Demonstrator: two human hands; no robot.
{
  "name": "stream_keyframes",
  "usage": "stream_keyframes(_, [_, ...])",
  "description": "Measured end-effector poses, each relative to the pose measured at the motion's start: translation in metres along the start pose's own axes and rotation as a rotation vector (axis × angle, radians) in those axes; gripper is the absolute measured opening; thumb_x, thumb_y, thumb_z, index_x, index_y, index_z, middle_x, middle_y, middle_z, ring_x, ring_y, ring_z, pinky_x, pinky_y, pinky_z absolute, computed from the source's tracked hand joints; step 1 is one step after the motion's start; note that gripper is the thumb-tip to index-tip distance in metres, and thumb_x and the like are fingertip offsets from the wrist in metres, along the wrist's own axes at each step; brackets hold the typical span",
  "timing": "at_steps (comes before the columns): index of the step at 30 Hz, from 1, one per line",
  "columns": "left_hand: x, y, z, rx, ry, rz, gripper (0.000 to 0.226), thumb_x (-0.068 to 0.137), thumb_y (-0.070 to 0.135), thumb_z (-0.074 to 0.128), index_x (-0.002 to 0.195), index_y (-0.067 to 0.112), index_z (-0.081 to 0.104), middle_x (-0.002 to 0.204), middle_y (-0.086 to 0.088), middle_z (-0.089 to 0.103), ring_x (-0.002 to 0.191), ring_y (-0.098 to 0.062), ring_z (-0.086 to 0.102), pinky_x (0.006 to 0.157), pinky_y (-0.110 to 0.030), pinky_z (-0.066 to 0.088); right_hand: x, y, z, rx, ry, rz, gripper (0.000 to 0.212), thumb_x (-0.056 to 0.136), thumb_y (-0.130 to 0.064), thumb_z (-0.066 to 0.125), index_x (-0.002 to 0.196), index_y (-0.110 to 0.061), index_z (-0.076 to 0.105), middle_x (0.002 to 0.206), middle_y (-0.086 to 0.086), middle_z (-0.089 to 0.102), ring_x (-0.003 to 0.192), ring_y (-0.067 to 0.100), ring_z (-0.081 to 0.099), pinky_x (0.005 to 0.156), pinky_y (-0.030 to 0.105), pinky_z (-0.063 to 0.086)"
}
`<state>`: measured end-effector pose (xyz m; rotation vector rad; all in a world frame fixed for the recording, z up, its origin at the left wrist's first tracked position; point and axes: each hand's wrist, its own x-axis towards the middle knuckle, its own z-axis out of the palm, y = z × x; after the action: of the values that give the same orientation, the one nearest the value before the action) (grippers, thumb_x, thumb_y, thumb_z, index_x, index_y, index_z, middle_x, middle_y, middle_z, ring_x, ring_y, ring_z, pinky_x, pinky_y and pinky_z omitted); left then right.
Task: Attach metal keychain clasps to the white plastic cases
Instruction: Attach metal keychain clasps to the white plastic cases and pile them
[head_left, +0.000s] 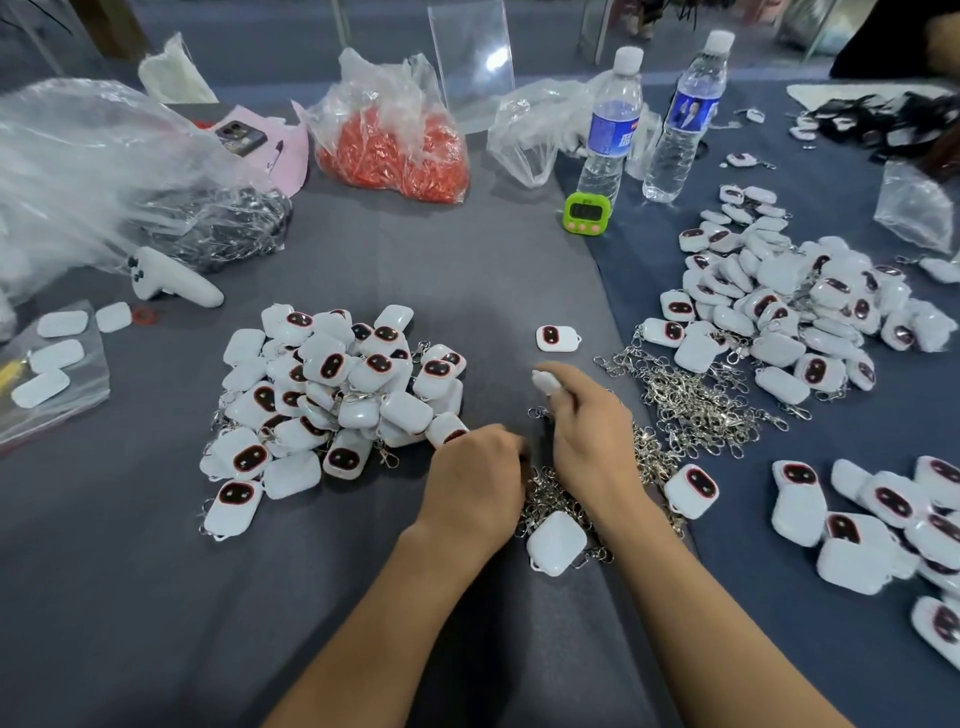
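My left hand (475, 467) has its fingers curled round a white case with a red-and-black face (448, 431) at the near right edge of the pile of cases with clasps on them (332, 395). My right hand (587, 431), a white cover on its forefinger, sits on the heap of loose metal clasps (550, 499). Its fingers are curled and pinch a metal clasp (537, 413) that shows at its left side. A plain white case (556, 543) lies face down on the clasps between my wrists. One lone case (556, 338) lies farther off.
More clasps (691, 395) and cases (769, 312) lie right, with further cases (883, 519) near right. At the back stand two water bottles (608, 124), a green timer (584, 213), a bag of orange parts (395, 150) and plastic bags. A white controller (171, 280) lies left.
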<state>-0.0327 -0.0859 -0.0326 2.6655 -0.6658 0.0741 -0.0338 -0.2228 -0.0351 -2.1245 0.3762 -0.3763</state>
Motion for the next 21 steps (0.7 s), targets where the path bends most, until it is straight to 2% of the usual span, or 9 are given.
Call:
stream_keyframes(1, [0.0,0.001,0.0,0.002,0.005,-0.006,0.016,0.093,0.025,0.058,0.094,0.024,0.074,0.091,0.002,0.067,0.084,-0.023,0.066,0.061,-0.028,0.035,-0.005,-0.002,-0.004,0.073,0.052,0.029,0.019,0.105,-0.03,0.054,0.107,-0.034,0.072,0.078,-0.019,0.069,0.074,-0.002,0.06,0.068,0.013,0.042])
stream_keyframes(3, [-0.002,0.004,0.002,-0.034,0.014,-0.013,0.02,0.094,0.034,0.058,0.095,0.023,0.075,0.092,0.002,0.068,0.085,-0.023,0.066,0.064,-0.03,0.04,-0.013,-0.004,-0.01,0.207,0.102,0.08,0.024,0.103,-0.022,0.053,0.105,-0.035,0.074,0.08,-0.021,0.069,0.07,-0.002,0.061,0.07,0.018,0.048])
stream_keyframes(6, [-0.004,0.011,0.004,-0.083,-0.025,-0.017,0.024,0.091,0.045,0.06,0.097,0.025,0.073,0.094,0.005,0.063,0.087,-0.021,0.062,0.068,-0.03,0.039,-0.019,-0.007,-0.017,0.415,0.099,0.208,0.038,0.101,-0.006,0.046,0.101,-0.029,0.076,0.079,-0.012,0.071,0.069,0.006,0.066,0.077,0.047,0.059])
stream_keyframes(7, [-0.004,0.013,0.004,-0.089,-0.041,-0.014,0.021,0.091,0.043,0.062,0.098,0.026,0.073,0.094,0.004,0.062,0.089,-0.021,0.063,0.069,-0.03,0.039,-0.02,-0.006,-0.018,0.468,0.095,0.241,0.039,0.1,-0.004,0.045,0.101,-0.027,0.077,0.078,-0.011,0.071,0.07,0.009,0.067,0.079,0.051,0.059])
stream_keyframes(10, [0.001,0.019,0.003,-0.12,-0.074,-0.015,0.013,0.089,0.03,0.064,0.092,0.025,0.075,0.093,0.001,0.069,0.089,-0.022,0.066,0.071,-0.03,0.043,-0.021,-0.005,-0.018,0.542,0.107,0.262,0.039,0.1,-0.001,0.045,0.102,-0.022,0.078,0.082,-0.01,0.072,0.072,0.01,0.068,0.079,0.045,0.063])
stream_keyframes(12, [0.004,0.019,0.002,-0.166,-0.093,-0.039,0.011,0.086,0.026,0.066,0.083,0.023,0.076,0.086,0.0,0.072,0.082,-0.022,0.067,0.066,-0.027,0.042,-0.022,-0.004,-0.017,0.575,0.111,0.264,0.038,0.1,0.0,0.045,0.103,-0.02,0.078,0.084,-0.008,0.072,0.072,0.008,0.067,0.076,0.037,0.063])
stream_keyframes(17, [0.003,0.006,0.002,-0.554,-0.043,-0.238,0.007,0.078,0.021,0.08,0.082,0.026,0.081,0.072,0.015,0.075,0.063,0.006,0.064,0.062,-0.005,0.043,-0.024,-0.004,-0.023,0.71,0.078,0.349,0.029,0.095,0.002,0.053,0.104,-0.012,0.077,0.082,-0.001,0.074,0.07,0.01,0.068,0.066,0.027,0.058])
stream_keyframes(19, [0.001,0.002,0.002,-0.779,0.009,-0.357,0.012,0.078,0.015,0.083,0.084,0.025,0.081,0.073,0.013,0.076,0.066,0.002,0.069,0.068,-0.015,0.054,-0.026,-0.004,-0.026,0.728,0.037,0.352,0.024,0.089,0.005,0.061,0.102,-0.009,0.075,0.084,0.005,0.074,0.073,0.014,0.067,0.066,0.026,0.056])
stream_keyframes(21, [0.0,0.0,-0.002,-1.037,0.059,-0.47,0.018,0.08,0.006,0.082,0.082,0.023,0.079,0.073,0.004,0.077,0.064,-0.009,0.071,0.065,-0.027,0.059,-0.031,-0.007,-0.028,0.713,-0.017,0.342,0.022,0.082,0.01,0.068,0.092,-0.009,0.073,0.083,0.008,0.072,0.072,0.017,0.063,0.062,0.027,0.054])
